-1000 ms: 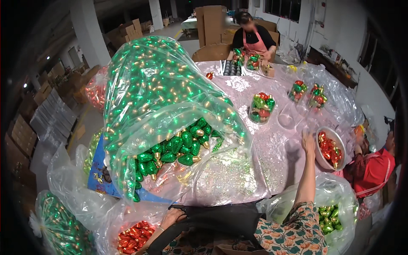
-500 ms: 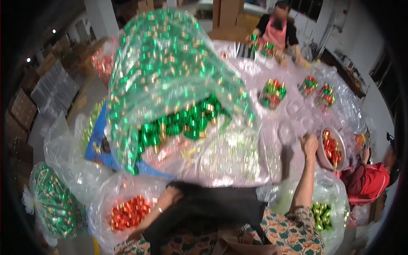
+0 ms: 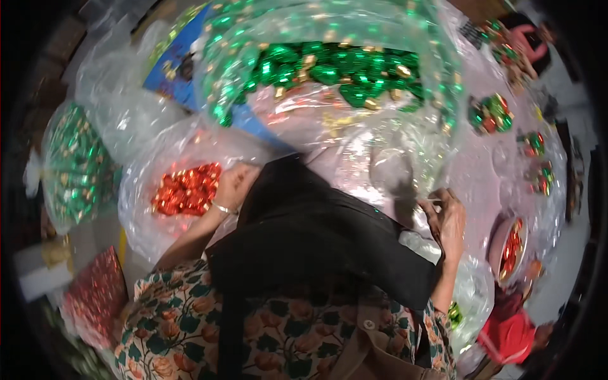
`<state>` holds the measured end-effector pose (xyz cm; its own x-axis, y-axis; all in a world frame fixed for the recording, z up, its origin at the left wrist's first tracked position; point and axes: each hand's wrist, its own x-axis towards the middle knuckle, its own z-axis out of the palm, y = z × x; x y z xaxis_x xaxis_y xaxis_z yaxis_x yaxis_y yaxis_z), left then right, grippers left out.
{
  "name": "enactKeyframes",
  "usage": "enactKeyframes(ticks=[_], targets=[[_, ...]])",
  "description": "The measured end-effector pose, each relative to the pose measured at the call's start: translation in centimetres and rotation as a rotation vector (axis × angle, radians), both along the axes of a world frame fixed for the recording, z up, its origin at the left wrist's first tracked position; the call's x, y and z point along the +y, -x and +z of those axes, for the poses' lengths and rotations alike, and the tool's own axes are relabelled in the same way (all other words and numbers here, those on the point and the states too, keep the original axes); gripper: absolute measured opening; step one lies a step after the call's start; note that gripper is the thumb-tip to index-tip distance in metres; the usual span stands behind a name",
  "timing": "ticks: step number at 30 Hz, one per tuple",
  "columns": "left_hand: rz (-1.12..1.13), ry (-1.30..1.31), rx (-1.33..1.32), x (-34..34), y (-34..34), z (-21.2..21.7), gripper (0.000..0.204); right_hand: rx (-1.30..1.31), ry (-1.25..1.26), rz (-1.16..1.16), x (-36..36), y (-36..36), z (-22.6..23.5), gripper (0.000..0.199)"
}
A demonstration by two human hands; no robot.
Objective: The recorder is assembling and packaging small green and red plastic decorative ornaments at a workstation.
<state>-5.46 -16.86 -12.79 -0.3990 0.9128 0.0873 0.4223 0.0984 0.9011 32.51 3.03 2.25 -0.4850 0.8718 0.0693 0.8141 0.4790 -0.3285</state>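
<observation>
My left hand (image 3: pixel 234 187), with a bangle at the wrist, is beside the black apron (image 3: pixel 310 228) across my front. Its fingers are hidden by the black cloth. Close to it, on the left, a clear plastic bag (image 3: pixel 136 187) holds shiny red pieces (image 3: pixel 190 190). My right hand (image 3: pixel 446 218) is at the table's near edge with its fingers bent in a closed curl. Thin clear plastic lies by its fingertips, but what they hold cannot be made out. In front, a large clear bag (image 3: pixel 354 31) lies open, with shiny green and gold pieces (image 3: pixel 335 73) in its mouth.
A pink-covered table (image 3: pixel 462 152) carries several red-green-gold clusters (image 3: pixel 493 114) at the right. An oval tub (image 3: pixel 500 244) holds red pieces. A tied bag of green pieces (image 3: pixel 79 164) stands at the left. A co-worker (image 3: pixel 529 47) is at the far right.
My view has tilted down and turned, so the table sits higher in it. The black apron shows larger. My right hand's fist has changed to a looser curl nearer my body.
</observation>
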Motion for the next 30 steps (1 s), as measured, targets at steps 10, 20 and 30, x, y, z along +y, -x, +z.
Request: enactKeyframes(ticks=[10, 20, 30], targets=[[0.684, 0.403, 0.065, -18.4, 10.8, -15.7, 0.022, 0.059, 0.232, -0.116, -0.9, 0.2, -1.8, 0.066], [0.562, 0.699, 0.669, -12.7, 14.2, -19.4, 0.045, -0.038, 0.209, -0.407, -2.5, -19.8, -1.2, 0.053], [0.573, 0.642, 0.196, -10.1, 20.9, -26.4, 0.043, 0.077, -0.056, -0.008, -2.5, 2.5, -0.6, 0.058]])
